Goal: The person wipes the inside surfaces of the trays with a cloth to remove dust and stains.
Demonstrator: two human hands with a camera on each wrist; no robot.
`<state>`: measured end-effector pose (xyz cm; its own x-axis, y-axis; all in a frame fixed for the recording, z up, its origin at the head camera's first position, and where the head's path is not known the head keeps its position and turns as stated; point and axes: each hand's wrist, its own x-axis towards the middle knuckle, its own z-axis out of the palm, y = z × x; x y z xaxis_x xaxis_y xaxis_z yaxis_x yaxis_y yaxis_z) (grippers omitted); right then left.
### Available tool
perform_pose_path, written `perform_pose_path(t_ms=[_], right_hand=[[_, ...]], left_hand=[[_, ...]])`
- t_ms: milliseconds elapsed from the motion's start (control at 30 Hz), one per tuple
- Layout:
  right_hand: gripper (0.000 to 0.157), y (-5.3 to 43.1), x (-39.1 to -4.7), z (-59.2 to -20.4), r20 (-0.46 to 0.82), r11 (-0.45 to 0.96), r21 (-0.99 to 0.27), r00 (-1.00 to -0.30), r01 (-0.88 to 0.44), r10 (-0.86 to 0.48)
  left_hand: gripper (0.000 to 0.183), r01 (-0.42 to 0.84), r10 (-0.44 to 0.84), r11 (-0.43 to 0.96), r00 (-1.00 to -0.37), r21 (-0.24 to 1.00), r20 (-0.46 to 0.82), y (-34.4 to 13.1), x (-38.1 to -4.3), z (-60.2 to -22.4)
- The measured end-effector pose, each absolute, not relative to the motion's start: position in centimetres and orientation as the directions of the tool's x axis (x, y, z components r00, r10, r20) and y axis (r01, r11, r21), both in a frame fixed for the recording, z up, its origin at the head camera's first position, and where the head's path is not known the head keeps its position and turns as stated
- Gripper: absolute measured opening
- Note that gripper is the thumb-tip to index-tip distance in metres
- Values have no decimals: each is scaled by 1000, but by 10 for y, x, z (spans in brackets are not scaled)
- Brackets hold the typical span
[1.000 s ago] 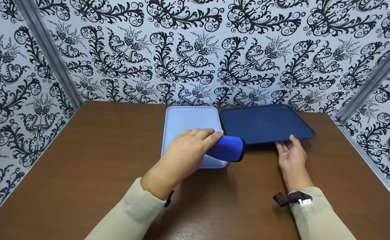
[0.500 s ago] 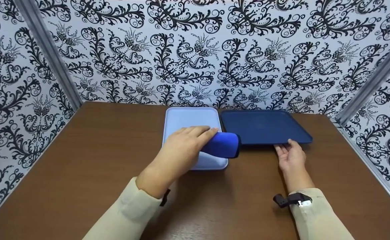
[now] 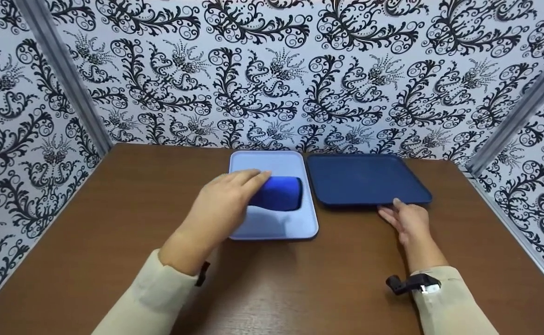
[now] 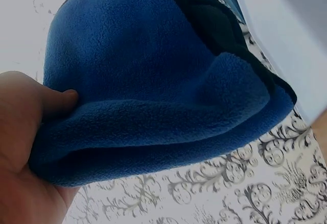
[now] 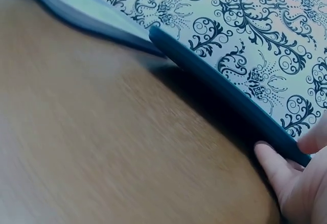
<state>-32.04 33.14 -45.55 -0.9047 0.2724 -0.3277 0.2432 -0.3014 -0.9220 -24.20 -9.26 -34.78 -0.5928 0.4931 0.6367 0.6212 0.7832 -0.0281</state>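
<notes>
My left hand (image 3: 220, 202) grips a folded blue cloth (image 3: 278, 193) with a dark edging, fleecy in the left wrist view, where the thumb lies on top of the folded cloth (image 4: 138, 45). The cloth overlaps the light blue tray (image 3: 295, 230) in the head view. At the near edge of the dark blue tray (image 3: 365, 179), my right hand (image 3: 411, 221) pinches the rim, thumb above and fingers beneath. In the right wrist view, the near side of this dark tray (image 5: 225, 91) stands tilted a little off the table, with shadow under it.
Both trays lie side by side at the back of the brown wooden table (image 3: 160, 186). Behind them rises a wall (image 3: 272, 83) with a black and white scroll pattern. Metal posts (image 3: 62, 79) frame the corners.
My left hand has moved left with the cloth, from beyond the light tray's right edge to over it. The dark tray's near edge has come down, with my right hand still at its rim.
</notes>
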Motion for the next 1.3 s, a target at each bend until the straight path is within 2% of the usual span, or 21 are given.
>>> perform_pose_path(t_ms=[100,300,400,567,767,833,933,1067,1300], right_hand=[[66,333,-319,-456,-313,-254,-935,-913,248,261],[15,336,-317,-452,-359,-345,-901,-898,263,253],[9,340,-317,-450,-378,-388,-883,-891,266,251],[13,342,-317,-449,-409,-417,-864,-876,282,255],[63,339,-318,-450,-418,-396,-869,-868,296,268],[71,339,-317,-450,-414,-383,-875,-869,297,272],[73,339,-315,-450,-403,-351,-888,-871,298,279],[67,336,-311,-451,-386,-286,-908,-877,306,286],[40,320,-305,-448,-311,-152,-949,-903,277,298]], left_hand=[[58,604,470,797,-604,-15,644,-104,-243,-349],[56,571,425,821,-637,24,643,-122,-250,-351],[57,549,399,834,-658,44,639,-130,-253,-351],[57,513,351,854,-689,84,635,-141,-256,-352],[53,475,308,872,-724,121,617,-152,-259,-352],[53,466,299,875,-733,131,611,-155,-260,-352],[52,459,291,878,-739,137,608,-157,-260,-350],[52,455,288,880,-740,137,608,-159,-260,-350],[53,456,282,878,-737,144,614,-159,-261,-352]])
